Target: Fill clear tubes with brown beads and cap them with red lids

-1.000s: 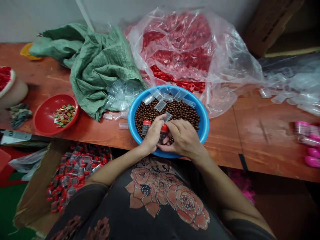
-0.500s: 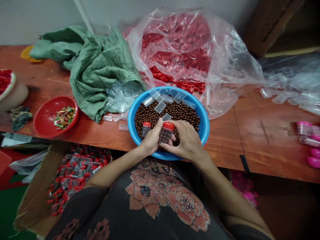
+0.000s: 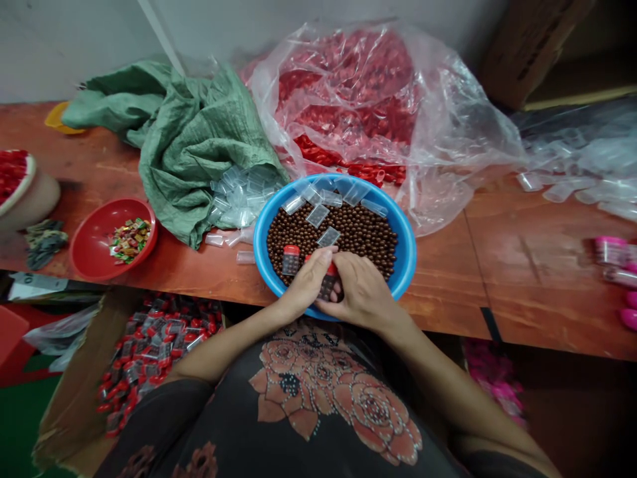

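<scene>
since half a second ago the hands have come together over the red-capped container [image 3: 327, 288], so its red cap [image 3: 332, 269], plain to see then, is now mostly covered; a bit of red [image 3: 307, 258] has also come into sight behind the left hand [image 3: 306, 284].

the fingers [image 3: 354, 267] of the right hand [image 3: 367, 292] are wrapped about the container, with some tips showing behind its dark-filled body and the thumb below. the left hand presses in from the other side, its thumb up by the cap; its other fingers are hidden, so i cannot tell how they sit. the container is held between the two hands, over the near side of a blue basin [image 3: 409, 255].

just beyond the fingertips a see-through case [image 3: 328, 237] lies on the brown balls [image 3: 363, 229] that fill the basin, with more cases near the far rim. a filled container [image 3: 290, 261] with a red top rests on the balls, left of the hands.

further out on the tabletop [image 3: 442, 272] are a heap of cases [image 3: 241, 196] by a green sack [image 3: 199, 139], a plastic bag [image 3: 448, 133] of red pieces [image 3: 348, 119] behind the basin, and a red bowl [image 3: 89, 245] of small wrapped bits [image 3: 130, 240]. below the tabletop, on the left, a cardboard box [image 3: 70, 392] holds many red-topped containers [image 3: 149, 345].
</scene>
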A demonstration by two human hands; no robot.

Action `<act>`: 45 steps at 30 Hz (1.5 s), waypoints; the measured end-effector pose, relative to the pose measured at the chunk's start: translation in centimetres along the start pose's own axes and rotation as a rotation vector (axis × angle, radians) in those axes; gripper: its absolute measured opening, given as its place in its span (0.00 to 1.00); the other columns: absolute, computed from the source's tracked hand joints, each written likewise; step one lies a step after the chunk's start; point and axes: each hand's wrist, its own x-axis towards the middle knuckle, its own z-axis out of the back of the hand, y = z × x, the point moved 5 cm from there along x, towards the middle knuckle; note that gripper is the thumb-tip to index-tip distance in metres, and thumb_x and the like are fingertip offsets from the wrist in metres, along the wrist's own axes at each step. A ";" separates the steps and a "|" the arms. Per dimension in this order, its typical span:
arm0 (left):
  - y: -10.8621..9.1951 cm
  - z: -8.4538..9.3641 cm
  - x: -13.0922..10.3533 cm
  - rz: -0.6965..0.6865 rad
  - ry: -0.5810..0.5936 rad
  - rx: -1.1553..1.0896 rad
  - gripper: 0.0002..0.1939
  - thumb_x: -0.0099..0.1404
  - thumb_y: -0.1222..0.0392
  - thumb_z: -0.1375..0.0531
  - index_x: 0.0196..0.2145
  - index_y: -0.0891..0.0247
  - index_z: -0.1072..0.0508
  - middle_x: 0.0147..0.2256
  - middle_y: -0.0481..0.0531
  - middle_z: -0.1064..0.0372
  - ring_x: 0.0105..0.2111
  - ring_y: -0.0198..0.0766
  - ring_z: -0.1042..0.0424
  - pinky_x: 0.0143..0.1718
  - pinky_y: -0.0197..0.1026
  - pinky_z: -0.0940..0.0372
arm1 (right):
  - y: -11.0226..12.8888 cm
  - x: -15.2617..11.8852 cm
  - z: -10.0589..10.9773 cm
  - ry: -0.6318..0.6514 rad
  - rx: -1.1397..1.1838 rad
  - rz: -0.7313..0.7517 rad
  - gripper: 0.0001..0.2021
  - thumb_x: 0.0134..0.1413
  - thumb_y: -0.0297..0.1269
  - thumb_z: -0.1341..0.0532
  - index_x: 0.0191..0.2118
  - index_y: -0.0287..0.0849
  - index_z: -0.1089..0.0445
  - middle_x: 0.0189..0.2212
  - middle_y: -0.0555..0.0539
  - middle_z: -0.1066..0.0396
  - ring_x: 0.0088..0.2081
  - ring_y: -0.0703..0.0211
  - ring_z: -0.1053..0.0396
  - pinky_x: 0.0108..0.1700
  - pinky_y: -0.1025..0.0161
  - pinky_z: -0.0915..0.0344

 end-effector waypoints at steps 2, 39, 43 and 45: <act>-0.5 0.3 -0.5 -0.140 -0.034 0.130 0.22 0.73 0.46 0.51 0.54 0.59 0.29 0.46 0.56 0.26 0.45 0.42 0.26 0.51 0.47 0.32 | 0.4 -0.1 0.1 -0.021 -0.006 0.031 0.25 0.53 0.49 0.38 0.52 0.39 0.38 0.40 0.38 0.28 0.43 0.44 0.31 0.43 0.50 0.34; -5.1 0.6 10.2 -0.266 0.583 1.201 0.16 0.62 0.65 0.42 0.48 0.66 0.28 0.46 0.60 0.27 0.46 0.45 0.28 0.50 0.46 0.36 | -30.9 3.9 -5.0 -0.184 0.374 -0.789 0.21 0.49 0.34 0.35 0.51 0.39 0.25 0.52 0.38 0.28 0.54 0.44 0.32 0.60 0.47 0.39; -3.1 0.5 11.8 0.031 0.457 0.948 0.19 0.58 0.67 0.38 0.48 0.65 0.32 0.34 0.50 0.27 0.30 0.37 0.28 0.35 0.39 0.33 | -30.2 0.8 -2.6 -0.453 0.499 -0.828 0.21 0.50 0.35 0.37 0.53 0.42 0.27 0.46 0.43 0.24 0.46 0.52 0.27 0.53 0.50 0.32; -2.1 0.1 12.5 0.141 0.365 0.766 0.16 0.58 0.68 0.37 0.44 0.65 0.34 0.28 0.45 0.30 0.24 0.34 0.31 0.28 0.36 0.35 | -29.0 -1.0 -0.9 -0.658 0.682 -0.815 0.22 0.48 0.35 0.34 0.51 0.44 0.27 0.40 0.47 0.22 0.43 0.55 0.26 0.48 0.55 0.30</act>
